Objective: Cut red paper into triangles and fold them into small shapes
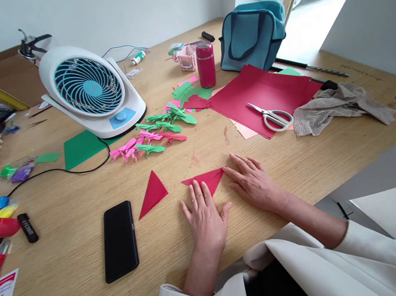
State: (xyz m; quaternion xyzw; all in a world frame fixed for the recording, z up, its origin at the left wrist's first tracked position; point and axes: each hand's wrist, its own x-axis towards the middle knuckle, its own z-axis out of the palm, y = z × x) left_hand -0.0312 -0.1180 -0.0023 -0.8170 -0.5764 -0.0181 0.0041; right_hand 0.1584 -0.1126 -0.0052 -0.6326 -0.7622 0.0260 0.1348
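Note:
A folded red paper piece (209, 178) lies flat on the wooden table before me, its long edge at the far side. My left hand (205, 218) rests on it with fingers stretched out, covering its lower left part. At its right corner, the fingertips of my right hand (251, 179) touch the paper, the fingers apart and lying flat. To the left sits a separate red paper triangle (152, 194), touched by neither hand.
A black phone (118, 241) lies left of my left hand. Beyond are folded green and pink paper shapes (166, 123), a white fan (90, 88), a red bottle (206, 65), scissors (273, 118) on red sheets (249, 93), a cloth (336, 108) and a blue bag (253, 36).

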